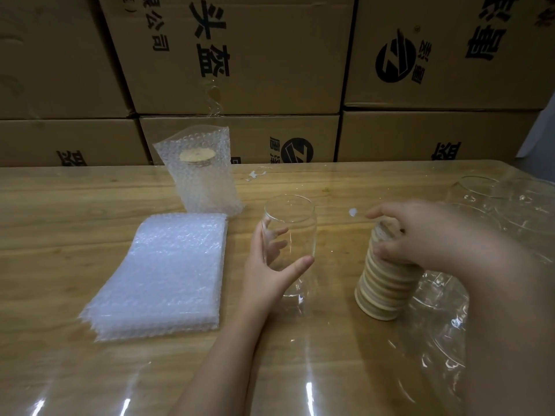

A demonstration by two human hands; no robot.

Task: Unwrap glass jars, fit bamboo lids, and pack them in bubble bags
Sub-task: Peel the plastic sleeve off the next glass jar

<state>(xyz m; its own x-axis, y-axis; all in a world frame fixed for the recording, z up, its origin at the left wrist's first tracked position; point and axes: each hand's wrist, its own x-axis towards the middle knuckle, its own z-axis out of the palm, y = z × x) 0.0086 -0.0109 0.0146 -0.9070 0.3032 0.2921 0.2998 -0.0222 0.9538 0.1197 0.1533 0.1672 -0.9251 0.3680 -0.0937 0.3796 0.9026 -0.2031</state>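
Wooden table (pixel 75 211): your left hand (pixel 267 265) grips the jar (pixel 295 232); your right hand (pixel 426 232) pinches the leaning lid stack (pixel 387 283), which a tug could topple.

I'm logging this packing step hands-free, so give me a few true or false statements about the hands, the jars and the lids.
The left hand holds a glass jar without a lid. True.
A packed jar stands behind the pile of bubble bags. True.
The right hand rests on the pile of bubble bags. False: it grips the top of the stack of bamboo lids.
The glass jar lies on its side. False: it is upright.
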